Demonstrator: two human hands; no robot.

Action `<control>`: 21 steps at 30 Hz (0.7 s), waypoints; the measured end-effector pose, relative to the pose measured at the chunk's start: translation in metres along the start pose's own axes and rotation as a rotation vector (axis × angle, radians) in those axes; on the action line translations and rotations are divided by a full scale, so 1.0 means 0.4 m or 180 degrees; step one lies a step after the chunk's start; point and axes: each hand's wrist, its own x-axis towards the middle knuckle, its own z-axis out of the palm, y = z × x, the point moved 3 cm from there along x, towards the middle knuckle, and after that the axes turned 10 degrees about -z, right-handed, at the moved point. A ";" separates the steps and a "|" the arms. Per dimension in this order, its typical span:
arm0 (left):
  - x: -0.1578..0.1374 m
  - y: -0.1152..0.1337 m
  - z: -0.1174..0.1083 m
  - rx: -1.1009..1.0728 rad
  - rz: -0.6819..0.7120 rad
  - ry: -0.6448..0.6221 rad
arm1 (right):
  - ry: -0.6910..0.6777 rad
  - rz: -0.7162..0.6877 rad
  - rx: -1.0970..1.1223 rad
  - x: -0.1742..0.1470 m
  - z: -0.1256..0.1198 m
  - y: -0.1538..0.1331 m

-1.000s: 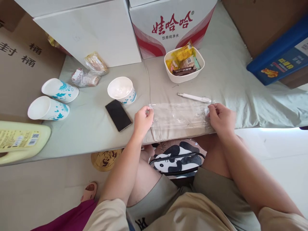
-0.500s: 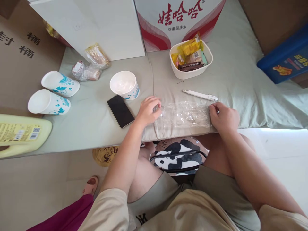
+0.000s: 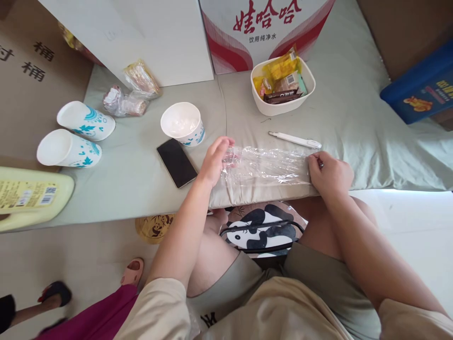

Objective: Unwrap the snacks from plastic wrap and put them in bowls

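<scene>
A clear film [image 3: 267,167] was spread out, thin and crinkled, in the middle of the frame, by the front edge of the cloth-covered tabletop [image 3: 123,184]. Its right end was pinched by the right hand [image 3: 331,172], with the fingers closed tight on it. Its left end was touched by the left hand [image 3: 215,160] — fingers were seen through the film, but whether they were squeezed together on it could not be told. The two ends were kept well apart, probably so that the film would not bunch up. A slim white tool [image 3: 295,139] was laid just above the film, perhaps for easy reach. Snacks [image 3: 281,68] were gathered in a white tub [image 3: 278,109] at the upper right of the middle, likely so none would be scattered. A phone [image 3: 177,163] was set near a paper bowl [image 3: 193,137], left of the hands.
</scene>
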 end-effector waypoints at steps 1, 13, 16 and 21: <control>-0.003 0.002 0.007 0.0064 -0.0006 -0.0158 | -0.0003 -0.0010 -0.0006 0.000 0.001 0.000; -0.011 0.004 -0.028 0.1928 0.0883 0.1100 | -0.0120 0.0052 -0.0034 0.000 -0.003 -0.008; -0.017 -0.004 -0.025 0.2553 0.0949 0.0958 | -0.0065 0.0069 -0.0036 -0.001 -0.001 -0.005; -0.017 -0.001 -0.048 0.2579 0.0855 0.1465 | 0.0020 0.0017 0.0031 -0.001 0.003 0.000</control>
